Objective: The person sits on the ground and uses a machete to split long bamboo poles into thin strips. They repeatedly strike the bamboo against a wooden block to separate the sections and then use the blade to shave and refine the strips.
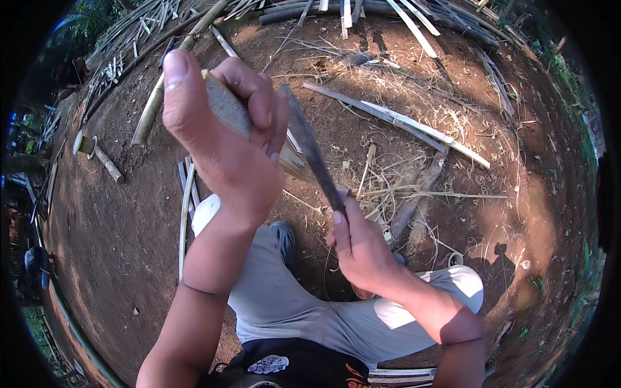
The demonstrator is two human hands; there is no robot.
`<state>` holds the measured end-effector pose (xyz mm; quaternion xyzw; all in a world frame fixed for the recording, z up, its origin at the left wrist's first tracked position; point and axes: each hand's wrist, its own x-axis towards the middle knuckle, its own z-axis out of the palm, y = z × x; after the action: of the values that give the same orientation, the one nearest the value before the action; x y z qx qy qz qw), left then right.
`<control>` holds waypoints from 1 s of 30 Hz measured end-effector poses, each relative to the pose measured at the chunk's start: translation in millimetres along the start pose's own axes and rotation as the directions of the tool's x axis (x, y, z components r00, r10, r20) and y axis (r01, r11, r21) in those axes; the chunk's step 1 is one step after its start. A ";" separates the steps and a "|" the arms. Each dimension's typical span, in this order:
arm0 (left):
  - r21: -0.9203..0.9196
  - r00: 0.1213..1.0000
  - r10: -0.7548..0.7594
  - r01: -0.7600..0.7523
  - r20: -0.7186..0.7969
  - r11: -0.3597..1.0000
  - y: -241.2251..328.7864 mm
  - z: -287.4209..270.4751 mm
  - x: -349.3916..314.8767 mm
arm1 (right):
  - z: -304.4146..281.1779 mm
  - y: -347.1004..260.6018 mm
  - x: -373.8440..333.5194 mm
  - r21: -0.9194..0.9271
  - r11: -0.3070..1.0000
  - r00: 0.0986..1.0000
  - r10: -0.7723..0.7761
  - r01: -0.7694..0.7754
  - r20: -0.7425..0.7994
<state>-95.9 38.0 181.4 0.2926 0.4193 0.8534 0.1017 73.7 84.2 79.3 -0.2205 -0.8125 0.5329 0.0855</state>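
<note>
Raised at the left of centre, my left hand (223, 152) is closed round a piece of split bamboo (228, 111), greyish on its face with a pale cut edge at the top. The thumb points up, and the piece's lower end shows below the fingers. My right hand (365, 249) grips a knife (310, 152) with a long dark blade, which slants up and left toward my left hand. Whether the blade touches the bamboo I cannot tell. The knife's handle is hidden in the fingers.
Split bamboo strips (401, 119) and curly shavings (388, 174) lie on the brown earth ahead, beside a log (414, 200). Bamboo poles (152, 107) and more strips lie farther off. A short stick (108, 165) rests at left. My bent legs (278, 284) are below.
</note>
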 end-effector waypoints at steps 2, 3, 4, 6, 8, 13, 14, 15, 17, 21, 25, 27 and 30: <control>-0.027 0.998 0.036 -0.035 0.057 0.999 2.8 -6.0 -0.8 | 21.5 6.2 -14.9 -0.032 0.985 0.978 -0.170 0.168 -0.121; -0.039 0.996 0.048 -0.045 0.079 0.998 0.5 -9.5 -2.8 | 25.9 5.7 -20.4 0.017 0.989 0.983 -0.144 0.146 -0.113; -0.019 0.998 0.057 -0.057 0.025 0.998 0.5 -6.1 -3.8 | 30.1 4.7 -26.4 0.030 0.983 0.974 -0.174 0.180 -0.145; -0.024 0.997 0.052 -0.051 0.064 0.998 0.8 -6.9 -5.9 | 38.1 -3.1 -32.7 0.011 0.957 0.928 -0.279 0.290 -0.247; -0.010 0.998 0.066 -0.066 0.024 0.998 -2.5 -2.4 -9.5 | 35.9 4.5 -28.0 -0.003 0.978 0.955 -0.204 0.209 -0.216; -0.012 0.996 0.085 -0.085 0.015 0.996 4.6 -0.8 -9.6 | 36.2 17.6 -18.3 0.026 0.998 0.989 0.061 -0.058 -0.136; -0.024 0.995 0.085 -0.084 0.046 0.996 3.0 -0.4 -8.2 | 34.4 11.2 -16.1 0.014 0.999 0.982 -0.031 0.034 -0.186; -0.023 0.995 0.074 -0.073 0.065 0.997 2.4 -1.6 -11.1 | 35.3 2.1 -17.9 0.005 0.993 0.969 -0.112 0.116 -0.219; -0.018 0.993 0.053 -0.051 0.102 0.999 1.1 -4.1 -15.8 | 38.1 6.6 -14.9 0.021 0.998 0.975 -0.061 0.067 -0.214; 0.033 0.991 0.031 -0.035 0.128 0.999 8.8 -6.7 -13.9 | 35.7 15.4 3.4 0.077 0.988 0.984 0.142 -0.134 -0.112; 0.035 0.988 0.029 -0.035 0.152 0.999 3.2 -2.0 -18.7 | 27.2 0.0 -5.6 0.038 0.999 0.983 0.008 -0.001 -0.185; 0.066 0.990 0.022 -0.032 0.140 0.997 4.0 0.4 -18.4 | 29.4 16.1 1.7 -0.002 0.983 0.975 0.180 -0.182 -0.131; 0.047 0.999 0.030 -0.032 0.046 0.998 13.1 -7.3 -14.6 | 24.7 1.8 2.9 0.054 0.991 0.980 0.131 -0.124 -0.147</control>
<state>-87.5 19.0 182.1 0.3206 0.4327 0.8377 0.0909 62.4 65.7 67.1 -0.3096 -0.7759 0.5371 0.1170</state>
